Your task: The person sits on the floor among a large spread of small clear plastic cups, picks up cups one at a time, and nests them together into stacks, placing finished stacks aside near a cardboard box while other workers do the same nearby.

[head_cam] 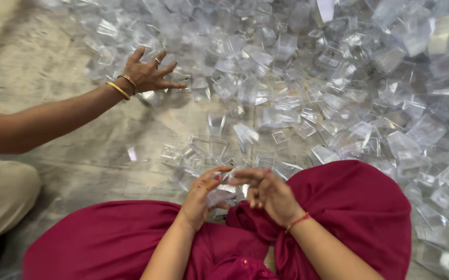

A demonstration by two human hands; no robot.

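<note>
Grey concrete floor (53, 62) is carrying a huge heap of clear plastic containers (338, 78), spreading across the top and right of the view and thinning out toward the person sitting cross-legged in a dark red garment (348, 207). Both of their hands are meeting just above the lap: the left hand (201, 194) is curling its fingers (218, 171) round one small clear container (222, 197), pinching it by the edge, while the right hand (268, 194) is bringing its fingers (245, 176) close together against the same piece (honestly hard to tell exactly how they're touching, the plastic is see-through). Over on the left, a co-worker's hand (149, 75) with bangles is hovering, fingers spread wide, at the edge of the heap.
</note>
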